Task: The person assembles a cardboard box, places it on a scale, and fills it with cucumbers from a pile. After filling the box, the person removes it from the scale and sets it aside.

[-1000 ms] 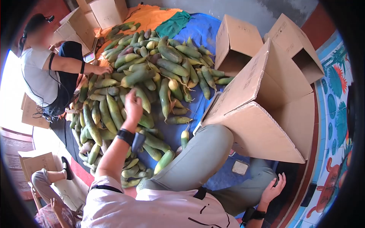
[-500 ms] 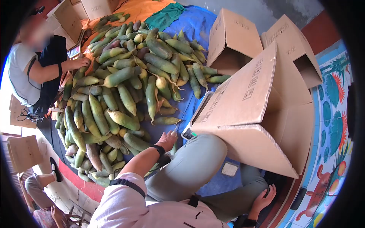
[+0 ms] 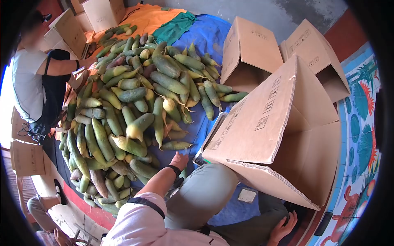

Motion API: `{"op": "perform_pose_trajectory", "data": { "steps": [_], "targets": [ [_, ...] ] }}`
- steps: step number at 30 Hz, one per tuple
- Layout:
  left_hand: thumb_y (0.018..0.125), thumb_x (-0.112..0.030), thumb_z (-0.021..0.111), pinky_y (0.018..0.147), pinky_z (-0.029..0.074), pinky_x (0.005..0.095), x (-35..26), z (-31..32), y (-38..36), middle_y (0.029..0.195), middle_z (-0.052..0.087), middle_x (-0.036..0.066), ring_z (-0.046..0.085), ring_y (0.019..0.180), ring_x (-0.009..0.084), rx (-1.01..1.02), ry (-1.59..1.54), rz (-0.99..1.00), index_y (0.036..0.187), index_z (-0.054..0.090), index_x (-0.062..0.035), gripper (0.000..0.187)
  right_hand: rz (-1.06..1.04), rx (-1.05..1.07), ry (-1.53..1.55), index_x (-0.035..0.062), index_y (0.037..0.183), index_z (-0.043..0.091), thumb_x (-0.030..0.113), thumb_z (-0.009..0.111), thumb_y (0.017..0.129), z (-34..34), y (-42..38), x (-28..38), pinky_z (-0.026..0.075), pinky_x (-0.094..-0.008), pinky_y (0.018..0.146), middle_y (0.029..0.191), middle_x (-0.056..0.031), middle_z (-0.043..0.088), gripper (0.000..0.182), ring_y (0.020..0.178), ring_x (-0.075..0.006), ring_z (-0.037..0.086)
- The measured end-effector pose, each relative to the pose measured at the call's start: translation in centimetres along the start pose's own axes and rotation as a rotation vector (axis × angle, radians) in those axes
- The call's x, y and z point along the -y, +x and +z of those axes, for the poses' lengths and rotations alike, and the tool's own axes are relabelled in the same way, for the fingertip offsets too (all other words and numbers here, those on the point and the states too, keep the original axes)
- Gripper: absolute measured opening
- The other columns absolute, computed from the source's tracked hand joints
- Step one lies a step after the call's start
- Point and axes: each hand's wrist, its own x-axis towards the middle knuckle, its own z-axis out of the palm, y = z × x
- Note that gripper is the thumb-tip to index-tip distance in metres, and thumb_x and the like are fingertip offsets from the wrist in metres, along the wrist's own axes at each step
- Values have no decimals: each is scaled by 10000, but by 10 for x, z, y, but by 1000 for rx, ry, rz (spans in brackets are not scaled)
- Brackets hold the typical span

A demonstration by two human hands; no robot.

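Note:
My left hand (image 3: 179, 160) reaches to the lower right edge of a large pile of green radishes (image 3: 168, 84). Its fingers are closed on something small in the view, beside a bit of green; what it is stays unclear. A pale-tipped radish (image 3: 176, 145) lies just above the fingertips. My right hand (image 3: 284, 226) rests by my bent leg at the lower right, fingers spread, holding nothing. Right of my left hand, an open cardboard box (image 3: 250, 119) lies tilted with its opening to the right, over a flat metal-edged device (image 3: 200, 158).
Two more open boxes (image 3: 259, 45) (image 3: 314, 53) stand at the upper right. A co-worker (image 3: 30, 78) bends over the pile's left side. Another person's leg (image 3: 39, 211) shows lower left. A small pale square object (image 3: 247, 195) lies on the blue sheet (image 3: 230, 209).
The view has shifted, so the pile and large box sit lower in it. The co-worker's arm has drawn up from the radishes. My left hand remains near the pile's edge.

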Motion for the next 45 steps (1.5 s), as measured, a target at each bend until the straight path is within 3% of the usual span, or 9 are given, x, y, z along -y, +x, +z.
{"op": "perform_pose_trajectory", "data": {
  "steps": [10,12,18,24,26,34,40,41,45],
  "targets": [
    [862,-168,474,740,511,381,24,17,-23,989,628,108,614,955,275,66,-255,-321,1039,625,-120,237,-8,-4,32,-66,1034,541,101,470,860,0,2,4,392,-435,918,1159,-230,512,252,1053,-393,505],
    [862,-172,496,744,504,363,24,32,-32,974,653,65,610,984,216,105,28,-145,1021,665,-110,240,1,-10,40,-65,1033,541,99,471,855,1,2,5,393,-437,917,1158,-229,512,252,1051,-394,505],
    [815,-191,573,719,505,347,45,-40,-74,932,671,62,638,918,208,291,55,-44,915,704,-114,182,-57,-71,17,-38,997,585,133,497,862,-5,11,19,422,-423,889,1105,-205,561,235,1004,-371,539],
    [839,-278,564,700,523,368,76,-59,-90,916,680,86,658,882,248,160,-184,-205,892,700,-94,235,-88,-101,7,12,977,627,166,537,874,-5,9,18,437,-436,885,1080,-174,598,206,983,-371,558],
    [848,-303,546,704,522,372,78,-64,-89,913,680,91,657,882,251,126,-270,-233,886,699,-89,266,-38,-51,74,-61,1011,539,64,469,828,4,2,5,383,-426,931,1160,-221,509,233,1058,-387,496],
    [810,-329,515,712,507,404,79,-93,-127,820,656,160,639,791,317,-139,-624,-208,861,678,-70,310,-30,-110,148,-66,1003,535,36,489,814,6,-2,6,384,-410,929,1143,-218,515,219,1049,-374,502],
    [877,-266,546,558,455,277,72,-190,-194,658,630,53,565,575,131,-484,-1447,-365,855,652,4,291,-32,-150,237,-60,1000,537,7,497,807,3,3,21,395,-399,916,1128,-211,523,208,1041,-364,511],
    [909,-265,534,542,419,237,71,-198,-200,631,590,0,520,577,71,-601,-1566,-224,783,628,-6,303,-28,-155,247,-57,1001,538,5,497,807,4,3,21,396,-397,916,1129,-209,522,208,1042,-362,511],
    [922,-233,520,575,409,237,53,-259,-245,598,544,-10,514,585,78,-779,-1651,7,631,528,-59,339,-73,-194,285,-52,1003,540,-3,495,808,0,6,29,394,-396,925,1134,-202,523,206,1042,-350,518]
  ]
}}
